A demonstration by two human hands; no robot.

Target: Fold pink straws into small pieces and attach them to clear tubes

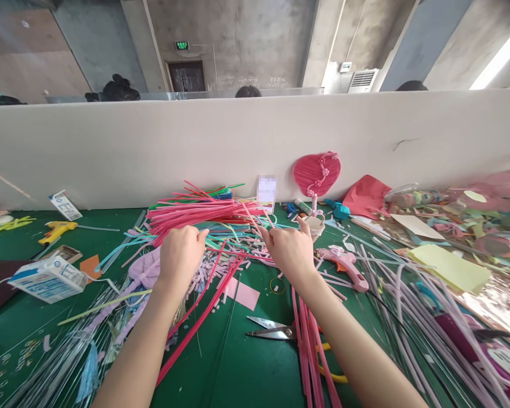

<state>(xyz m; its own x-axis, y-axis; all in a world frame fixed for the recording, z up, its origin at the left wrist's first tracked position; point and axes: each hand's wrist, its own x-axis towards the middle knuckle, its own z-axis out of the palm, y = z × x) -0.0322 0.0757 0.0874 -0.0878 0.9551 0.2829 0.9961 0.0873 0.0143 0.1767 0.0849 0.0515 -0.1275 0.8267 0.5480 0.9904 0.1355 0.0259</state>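
Observation:
My left hand (pixel 181 252) is closed in a fist, thumb toward the right, over the edge of the pipe cleaner pile. From it a thin pink pipe cleaner (pixel 225 250) seems to run across toward my right hand (pixel 289 246). The fingers of that hand are pinched, with thin pink stems (pixel 250 216) sticking up past the fingertips. Behind both hands lies a thick heap of pink pipe cleaners (pixel 191 212). Longer red-pink stems (pixel 204 317) slant between my forearms. Another pink bundle (pixel 309 351) passes beneath my right forearm. My palms hide what lies inside them.
Scissors (pixel 276 331) lie open on the green table (pixel 233 362). A pink glue gun (pixel 344 263) is right of my right hand; a yellow one (pixel 57 231) lies far left. Behind stand a red round piece (pixel 312 174) and a white partition (pixel 216 141). A carton (pixel 53 279) stands left.

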